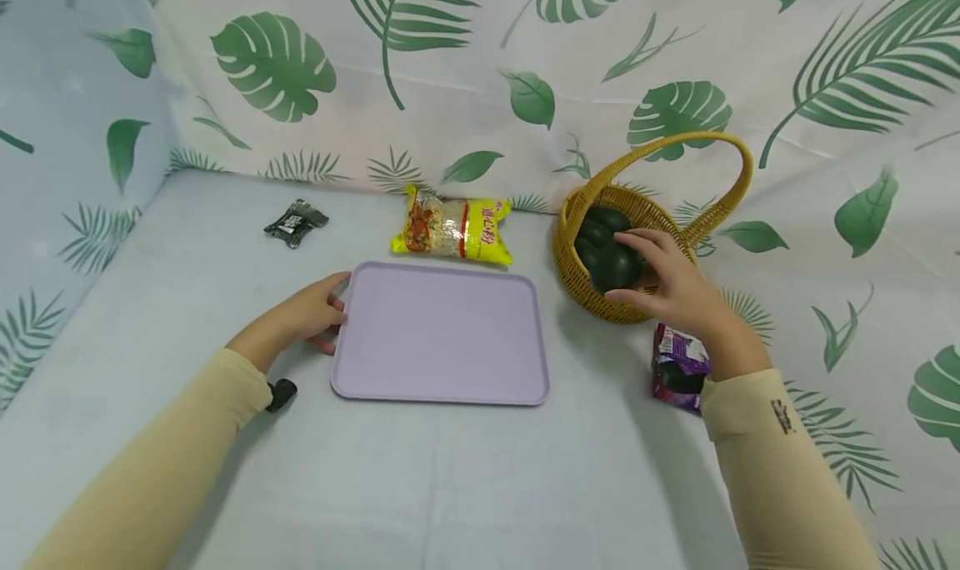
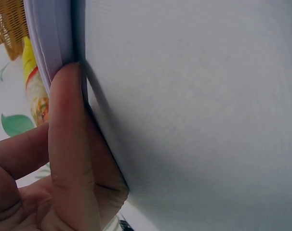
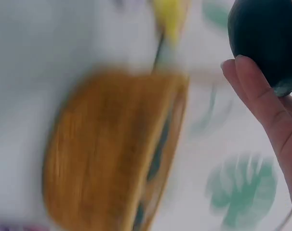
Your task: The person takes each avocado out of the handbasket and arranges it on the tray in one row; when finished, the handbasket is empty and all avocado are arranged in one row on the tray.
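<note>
My right hand (image 1: 667, 282) grips a dark green avocado (image 1: 615, 267) over the basket, fingers on one side and thumb on the other. In the right wrist view the avocado (image 3: 266, 43) is up above the rim of the brown wicker basket (image 3: 102, 154). More dark avocados (image 1: 600, 224) lie inside the basket (image 1: 573, 278). At the left edge of a lilac rectangular tray (image 1: 442, 337), my left hand (image 1: 303, 316) touches the rim with its fingertips. Seen from the left wrist, one straight finger (image 2: 66, 134) lies against the side of the tray (image 2: 49, 33).
Behind the tray lies a yellow food packet (image 1: 453, 227) with a clear window. A small black wrapped packet (image 1: 296, 222) is at the back left. Beside my right wrist, a purple packet (image 1: 678, 366) lies right of the tray. The basket's tall arched handle (image 1: 675, 137) rises behind the right hand.
</note>
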{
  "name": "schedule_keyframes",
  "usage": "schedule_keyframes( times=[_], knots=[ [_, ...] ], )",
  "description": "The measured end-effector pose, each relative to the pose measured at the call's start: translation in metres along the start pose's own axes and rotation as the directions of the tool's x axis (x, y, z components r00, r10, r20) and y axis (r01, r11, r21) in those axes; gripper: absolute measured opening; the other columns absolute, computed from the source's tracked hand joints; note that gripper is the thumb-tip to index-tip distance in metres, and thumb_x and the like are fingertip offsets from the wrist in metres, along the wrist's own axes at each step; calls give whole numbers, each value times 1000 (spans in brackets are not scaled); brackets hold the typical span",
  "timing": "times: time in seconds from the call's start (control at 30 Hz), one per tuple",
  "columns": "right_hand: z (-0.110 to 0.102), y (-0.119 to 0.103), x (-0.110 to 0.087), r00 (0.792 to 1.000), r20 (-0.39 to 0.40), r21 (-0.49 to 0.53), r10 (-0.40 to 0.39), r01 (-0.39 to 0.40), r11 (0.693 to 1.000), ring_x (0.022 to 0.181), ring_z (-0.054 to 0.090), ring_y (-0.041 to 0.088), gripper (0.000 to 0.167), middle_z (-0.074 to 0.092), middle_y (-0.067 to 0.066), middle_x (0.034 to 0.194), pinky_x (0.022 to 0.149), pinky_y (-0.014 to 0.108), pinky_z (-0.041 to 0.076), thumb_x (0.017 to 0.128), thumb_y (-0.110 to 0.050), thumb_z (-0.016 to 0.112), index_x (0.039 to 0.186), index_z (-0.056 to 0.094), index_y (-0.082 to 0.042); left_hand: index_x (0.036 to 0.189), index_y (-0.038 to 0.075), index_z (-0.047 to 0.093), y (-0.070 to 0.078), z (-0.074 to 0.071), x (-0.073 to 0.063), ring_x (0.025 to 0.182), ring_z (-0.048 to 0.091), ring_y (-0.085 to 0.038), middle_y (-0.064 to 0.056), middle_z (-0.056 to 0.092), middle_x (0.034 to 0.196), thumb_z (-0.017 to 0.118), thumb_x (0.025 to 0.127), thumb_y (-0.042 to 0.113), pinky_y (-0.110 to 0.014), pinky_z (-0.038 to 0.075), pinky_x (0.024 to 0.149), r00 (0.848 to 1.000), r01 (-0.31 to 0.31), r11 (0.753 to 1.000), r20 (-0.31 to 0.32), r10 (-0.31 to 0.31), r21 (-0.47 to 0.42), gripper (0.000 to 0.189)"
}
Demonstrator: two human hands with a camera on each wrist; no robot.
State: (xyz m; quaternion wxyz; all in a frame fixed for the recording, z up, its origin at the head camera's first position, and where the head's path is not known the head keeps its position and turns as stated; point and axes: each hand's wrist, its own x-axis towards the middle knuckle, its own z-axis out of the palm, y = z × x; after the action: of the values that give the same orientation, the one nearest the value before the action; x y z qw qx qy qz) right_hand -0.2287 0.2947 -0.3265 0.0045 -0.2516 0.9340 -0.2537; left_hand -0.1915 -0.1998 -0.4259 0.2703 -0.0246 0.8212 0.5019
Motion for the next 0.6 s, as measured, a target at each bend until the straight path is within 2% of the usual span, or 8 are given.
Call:
schedule_keyframes(
  times=[0.1, 0.17, 0.27, 0.4, 0.6],
  knots=[
    [28, -33, 5, 988, 22, 38, -152, 151, 988, 124, 48, 32, 77, 33, 12, 149, 89, 49, 56, 83, -20, 81, 149, 43, -16, 160, 12, 5, -2, -1, -1, 95, 54, -25, -19, 40, 118, 48, 98, -3, -35, 62, 69, 1000, 1, 1000, -8, -1, -8, 78],
    [50, -55, 11, 975, 61, 76, -216, 211, 975, 125, 47, 29, 76, 34, 11, 149, 88, 46, 57, 84, -23, 81, 149, 43, -17, 160, 13, 5, -3, -2, 0, 96, 53, -25, -18, 40, 119, 48, 98, -2, -34, 62, 69, 1000, 8, 1000, -13, -8, -13, 77],
    [88, -87, 19, 955, 148, 132, -257, 239, 962, 122, 49, 25, 77, 32, 8, 150, 89, 40, 56, 85, -34, 79, 151, 40, -22, 160, 13, 6, -4, -2, 0, 96, 54, -25, -18, 40, 119, 48, 98, -2, -34, 62, 69, 1000, 10, 1000, -19, -11, -15, 77],
    [137, -122, 33, 920, 250, 147, -301, 271, 951, 114, 54, 20, 79, 31, 7, 152, 88, 34, 55, 86, -43, 76, 152, 38, -24, 160, 14, 9, -3, -2, 2, 92, 54, -23, -17, 41, 116, 49, 98, -3, -35, 62, 67, 1000, 0, 1000, -29, 0, -15, 76],
    [189, -168, 51, 866, 368, 124, -337, 314, 941, 92, 62, 13, 80, 31, 7, 151, 87, 31, 54, 87, -48, 72, 153, 36, -21, 160, 13, 10, -4, -3, 4, 87, 52, -21, -16, 41, 112, 48, 97, -3, -34, 62, 64, 1000, -11, 1000, -27, 10, -15, 75]
  ],
)
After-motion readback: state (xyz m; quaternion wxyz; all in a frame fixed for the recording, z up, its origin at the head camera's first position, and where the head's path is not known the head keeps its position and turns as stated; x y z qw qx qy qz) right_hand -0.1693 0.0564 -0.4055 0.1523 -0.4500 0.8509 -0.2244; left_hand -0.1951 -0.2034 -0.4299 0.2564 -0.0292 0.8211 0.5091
